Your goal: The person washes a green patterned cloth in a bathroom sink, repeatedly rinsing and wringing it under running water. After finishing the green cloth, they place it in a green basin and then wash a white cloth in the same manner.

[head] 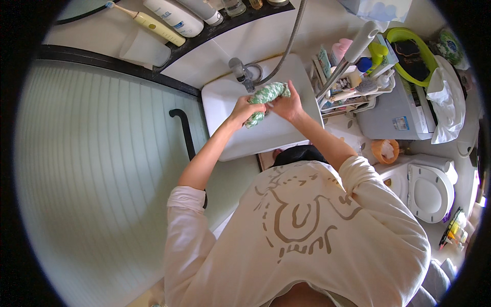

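Over a white washbasin (230, 142), both hands grip a bunched green-and-white patterned cloth (268, 92). My left hand (247, 111) closes around its lower left part, and a piece of the cloth sticks out below the fingers. At the cloth's right end is my right hand (287, 103), its thumb or a finger pointing up beside the fabric; the palm side is partly hidden. Just beyond the cloth stands a faucet (241, 73) at the back of the basin, with a metal hose (293, 42) rising from beside it.
A ribbed glass door (96, 153) with a black handle (184, 130) stands left. Above runs a black shelf (230, 25) with bottles and an electric toothbrush (153, 27). To the right are a toiletry rack (364, 96), a washing machine (391, 115), an orange bin (379, 151) and a toilet (429, 193).
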Available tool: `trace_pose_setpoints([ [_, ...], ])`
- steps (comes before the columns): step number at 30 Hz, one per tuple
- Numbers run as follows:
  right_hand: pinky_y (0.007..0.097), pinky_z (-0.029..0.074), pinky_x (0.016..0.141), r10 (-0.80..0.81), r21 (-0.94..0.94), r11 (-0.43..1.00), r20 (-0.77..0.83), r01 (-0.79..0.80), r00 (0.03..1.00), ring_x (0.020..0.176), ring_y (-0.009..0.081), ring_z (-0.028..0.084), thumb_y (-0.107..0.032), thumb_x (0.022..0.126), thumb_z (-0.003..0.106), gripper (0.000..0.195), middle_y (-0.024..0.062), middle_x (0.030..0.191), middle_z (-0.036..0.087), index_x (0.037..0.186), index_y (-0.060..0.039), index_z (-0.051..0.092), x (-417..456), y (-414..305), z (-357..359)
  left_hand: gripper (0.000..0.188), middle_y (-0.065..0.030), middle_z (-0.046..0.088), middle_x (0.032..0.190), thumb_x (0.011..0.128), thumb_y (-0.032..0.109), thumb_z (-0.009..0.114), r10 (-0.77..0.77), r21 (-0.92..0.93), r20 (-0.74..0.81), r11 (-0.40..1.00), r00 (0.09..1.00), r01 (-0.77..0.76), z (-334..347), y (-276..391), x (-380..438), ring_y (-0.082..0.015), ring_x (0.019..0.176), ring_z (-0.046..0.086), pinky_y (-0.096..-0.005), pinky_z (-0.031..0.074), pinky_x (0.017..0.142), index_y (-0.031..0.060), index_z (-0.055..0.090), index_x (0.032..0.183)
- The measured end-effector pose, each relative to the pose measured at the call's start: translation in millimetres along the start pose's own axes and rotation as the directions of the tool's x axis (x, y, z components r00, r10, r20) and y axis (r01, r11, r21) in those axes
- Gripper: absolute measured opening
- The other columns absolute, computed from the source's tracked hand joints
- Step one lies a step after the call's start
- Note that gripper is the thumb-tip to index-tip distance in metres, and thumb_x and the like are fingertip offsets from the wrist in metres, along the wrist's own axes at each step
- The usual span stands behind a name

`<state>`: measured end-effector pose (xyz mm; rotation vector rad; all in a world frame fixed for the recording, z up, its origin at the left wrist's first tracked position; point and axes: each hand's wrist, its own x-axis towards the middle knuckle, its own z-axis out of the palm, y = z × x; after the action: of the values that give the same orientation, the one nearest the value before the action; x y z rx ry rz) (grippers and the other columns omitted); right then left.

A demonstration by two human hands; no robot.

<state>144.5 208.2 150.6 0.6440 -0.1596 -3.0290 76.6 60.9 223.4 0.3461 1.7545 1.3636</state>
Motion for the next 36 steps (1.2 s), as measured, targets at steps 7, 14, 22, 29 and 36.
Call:
trace_pose_setpoints([
  [7,0.0488,0.03,0.1,0.296,-0.046,0.953,-0.062,-0.299,0.953,0.112,0.0279,0.045,-0.043,0.088,0.04,0.049,0.0149,0.119,0.05,0.117,-0.0049,0.047,-24,36,-9,0.021,-0.0056,0.062,0.071,0.063,0.013,0.069,0.335,0.383,-0.014,0.872,0.942,-0.305,31,-1,13,-0.0119,0.064,0.058,-0.0285,0.047,0.059,-0.0018,0.06,0.075],
  [14,0.0398,0.034,0.099,0.339,0.126,0.851,0.61,-0.509,0.717,0.111,0.0248,0.047,-0.04,0.087,0.04,0.043,0.0104,0.121,0.05,0.112,-0.0068,0.05,3,33,-20,0.037,-0.0133,0.061,0.07,0.062,0.036,0.072,0.805,0.81,0.066,0.302,0.59,-0.503,52,-6,12,-0.0279,0.068,0.058,-0.0461,0.029,0.09,0.0018,0.06,0.067],
  [22,0.0399,0.034,0.099,0.27,0.051,0.948,0.394,-0.314,0.879,0.112,0.0244,0.047,-0.04,0.087,0.04,0.043,0.0097,0.122,0.049,0.113,-0.007,0.049,11,50,-27,0.034,-0.0114,0.055,0.061,0.062,0.032,0.073,0.811,0.795,0.119,0.267,0.572,-0.545,42,-16,12,-0.0286,0.06,0.054,-0.0376,0.04,0.065,0.0027,0.054,0.061],
  [29,0.0399,0.034,0.099,0.232,-0.022,0.97,0.376,-0.242,0.897,0.113,0.024,0.046,-0.04,0.086,0.041,0.043,0.0092,0.124,0.048,0.113,-0.0071,0.049,18,57,-24,0.035,-0.011,0.055,0.058,0.06,0.033,0.073,0.795,0.776,0.069,0.337,0.603,-0.533,30,-17,19,-0.0274,0.059,0.054,-0.037,0.04,0.061,0.0043,0.054,0.057],
  [36,0.0399,0.034,0.099,0.17,-0.179,0.977,0.328,-0.116,0.929,0.114,0.0236,0.045,-0.04,0.086,0.042,0.043,0.0086,0.125,0.047,0.113,-0.0073,0.049,30,59,-21,0.035,-0.0121,0.055,0.057,0.06,0.033,0.073,0.8,0.787,0.079,0.316,0.595,-0.529,26,-16,22,-0.0295,0.057,0.054,-0.0387,0.041,0.058,0.0037,0.054,0.055],
])
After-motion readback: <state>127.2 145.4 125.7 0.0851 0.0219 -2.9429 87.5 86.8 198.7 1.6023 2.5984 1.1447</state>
